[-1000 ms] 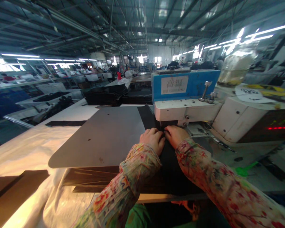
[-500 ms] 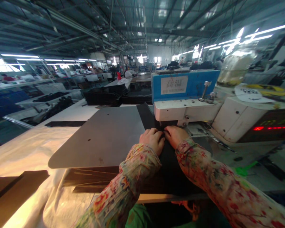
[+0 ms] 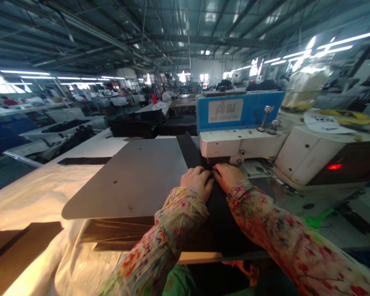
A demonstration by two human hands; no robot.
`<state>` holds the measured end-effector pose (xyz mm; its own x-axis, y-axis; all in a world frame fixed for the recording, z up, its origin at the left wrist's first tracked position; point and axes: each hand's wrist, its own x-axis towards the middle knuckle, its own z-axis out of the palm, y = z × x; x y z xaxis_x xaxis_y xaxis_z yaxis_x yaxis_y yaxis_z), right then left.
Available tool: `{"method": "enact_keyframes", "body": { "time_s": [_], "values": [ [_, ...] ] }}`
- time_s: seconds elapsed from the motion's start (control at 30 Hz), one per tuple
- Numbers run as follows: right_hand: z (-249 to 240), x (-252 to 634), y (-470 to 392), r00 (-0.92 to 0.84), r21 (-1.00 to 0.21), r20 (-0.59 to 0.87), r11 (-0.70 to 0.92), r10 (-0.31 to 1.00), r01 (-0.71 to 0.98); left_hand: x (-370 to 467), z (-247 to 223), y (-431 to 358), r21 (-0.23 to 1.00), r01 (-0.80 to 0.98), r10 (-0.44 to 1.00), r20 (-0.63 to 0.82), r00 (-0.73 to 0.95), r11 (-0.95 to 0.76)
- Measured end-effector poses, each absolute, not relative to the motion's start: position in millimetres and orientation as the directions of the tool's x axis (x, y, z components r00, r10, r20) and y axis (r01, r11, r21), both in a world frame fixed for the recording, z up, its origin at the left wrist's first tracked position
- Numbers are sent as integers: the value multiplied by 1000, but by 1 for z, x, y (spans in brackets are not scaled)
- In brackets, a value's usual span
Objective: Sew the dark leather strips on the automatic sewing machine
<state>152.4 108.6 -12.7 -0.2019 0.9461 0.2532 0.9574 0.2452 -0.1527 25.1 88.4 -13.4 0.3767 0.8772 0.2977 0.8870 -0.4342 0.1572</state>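
My left hand (image 3: 197, 181) lies on a black strip of material (image 3: 189, 150) beside the grey plate (image 3: 148, 176), its fingers curled down against the strip. Close by, my right hand (image 3: 228, 176) has thumb and fingers pinched together on the same black material. Both sets of fingertips nearly meet just in front of the sewing machine head (image 3: 243, 144), which carries a blue cover (image 3: 255, 109). The needle area is mostly hidden by shadow and my fingers. The black material runs toward me between my forearms.
Brown sheets (image 3: 117, 234) are stacked beneath the plate. Stacks of black pieces (image 3: 135, 123) stand behind it, and a black strip (image 3: 84, 160) lies to the left. At right are the machine body (image 3: 299, 156), a clear jar (image 3: 308, 88) and a green object (image 3: 319, 220).
My hands and the black strip look almost unmoved. On the machine's red display, the lit marks differ. The view has shifted very slightly.
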Motion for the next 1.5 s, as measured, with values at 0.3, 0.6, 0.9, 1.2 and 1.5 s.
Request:
{"method": "enact_keyframes", "body": {
  "time_s": [0.3,0.6,0.9,1.2,1.5],
  "values": [
    [-12,153,108,-210,-144,239,248,948,958,25,-14,89,148,889,878,292,379,-433],
    [-13,153,108,-212,-146,248,253,945,957,24,-16,90,150,882,867,317,384,-446],
    [-13,153,108,-212,-143,258,254,943,957,24,-16,90,151,878,859,336,386,-454],
    [-12,152,109,-215,-132,248,253,945,959,24,-16,91,148,880,863,323,388,-451],
    [-12,152,109,-217,-123,246,253,945,960,24,-18,92,154,877,858,337,387,-456]
  ]
}}
